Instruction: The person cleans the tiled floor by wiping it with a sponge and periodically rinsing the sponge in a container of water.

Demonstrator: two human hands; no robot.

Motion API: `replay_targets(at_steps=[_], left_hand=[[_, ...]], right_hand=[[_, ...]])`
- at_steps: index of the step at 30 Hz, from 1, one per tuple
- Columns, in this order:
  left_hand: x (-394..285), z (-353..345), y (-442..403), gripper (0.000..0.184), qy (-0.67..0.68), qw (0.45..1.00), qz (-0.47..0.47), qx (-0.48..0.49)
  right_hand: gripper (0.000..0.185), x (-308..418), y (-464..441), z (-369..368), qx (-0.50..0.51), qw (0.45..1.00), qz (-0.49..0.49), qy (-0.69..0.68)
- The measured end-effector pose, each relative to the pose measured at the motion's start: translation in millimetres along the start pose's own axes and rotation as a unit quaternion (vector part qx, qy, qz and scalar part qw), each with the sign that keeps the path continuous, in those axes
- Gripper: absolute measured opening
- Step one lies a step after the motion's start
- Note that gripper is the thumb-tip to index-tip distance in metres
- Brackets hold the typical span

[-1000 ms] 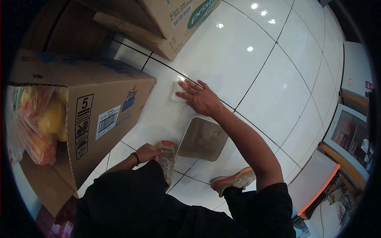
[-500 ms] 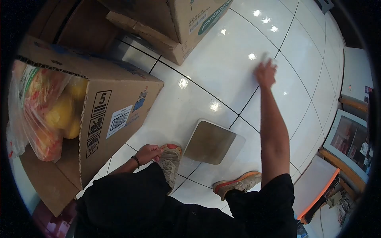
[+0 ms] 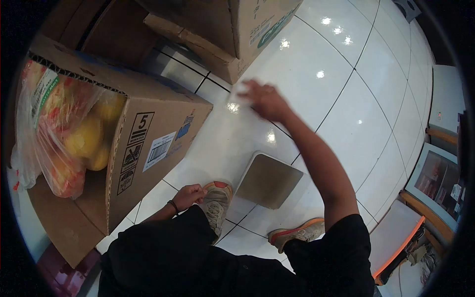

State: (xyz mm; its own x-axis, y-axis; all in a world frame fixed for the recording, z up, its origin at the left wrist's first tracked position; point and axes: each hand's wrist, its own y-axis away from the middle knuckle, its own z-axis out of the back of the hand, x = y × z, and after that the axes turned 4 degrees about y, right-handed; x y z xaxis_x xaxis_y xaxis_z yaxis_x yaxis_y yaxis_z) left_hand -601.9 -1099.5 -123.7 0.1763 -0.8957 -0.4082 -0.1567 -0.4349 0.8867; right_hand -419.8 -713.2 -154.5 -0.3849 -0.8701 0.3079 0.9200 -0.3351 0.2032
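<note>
My right hand (image 3: 267, 100) reaches out low over the white tiled floor (image 3: 316, 114), near the corner of the upper cardboard box (image 3: 232, 69). Motion smears its fingers, and a pale blur shows at their tips; whether that is a held thing or the shiny tile, I cannot tell. Close to my left shoe (image 3: 216, 205), my left hand (image 3: 190, 195) is closed, with its fingers curled in and nothing visible in them. A flat, square, white-rimmed platform (image 3: 269, 179), like a scale, lies on the floor between my feet.
To the left, an open cardboard box (image 3: 163, 119) lies on its side, holding yellow fruit (image 3: 86, 136) and a plastic bag of red-yellow fruit (image 3: 57, 104). Along the right stand a glass-fronted unit (image 3: 435, 173) and a white lid with an orange edge (image 3: 396, 235).
My right hand has swept left across the floor, from the middle tiles toward the boxes. My left hand stays by the shoe. The view has shifted slightly.
</note>
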Motion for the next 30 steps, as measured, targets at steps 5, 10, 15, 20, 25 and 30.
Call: replay_targets(at_steps=[5, 10, 15, 20, 25, 30], left_hand=[[0, -2, 3, 0.027, -0.025, 0.999, -0.005, -0.019], [-4, -4, 7, 0.025, -0.029, 0.999, -0.003, -0.024], [1, -1, 12, 0.025, -0.031, 0.998, -0.024, -0.048], [10, -2, 14, 0.024, -0.029, 0.996, -0.055, -0.07], [-1, -7, 3, 0.026, -0.148, 0.975, -0.136, -0.095], [-90, -42, 5, 0.033, -0.313, 0.937, -0.153, -0.02]], right_hand=[[0.061, -92, 3, 28, -0.121, 0.921, -0.37, 0.024], [0.057, -70, 26, 5, -0.153, 0.944, -0.286, 0.06], [0.054, -13, 106, -8, 0.029, 0.996, 0.024, -0.082], [0.06, -89, 182, 0, -0.012, 0.969, -0.234, 0.079], [0.061, -130, 191, -19, -0.141, 0.842, -0.518, 0.048], [0.058, -57, 115, -7, -0.102, 0.941, -0.319, 0.054]])
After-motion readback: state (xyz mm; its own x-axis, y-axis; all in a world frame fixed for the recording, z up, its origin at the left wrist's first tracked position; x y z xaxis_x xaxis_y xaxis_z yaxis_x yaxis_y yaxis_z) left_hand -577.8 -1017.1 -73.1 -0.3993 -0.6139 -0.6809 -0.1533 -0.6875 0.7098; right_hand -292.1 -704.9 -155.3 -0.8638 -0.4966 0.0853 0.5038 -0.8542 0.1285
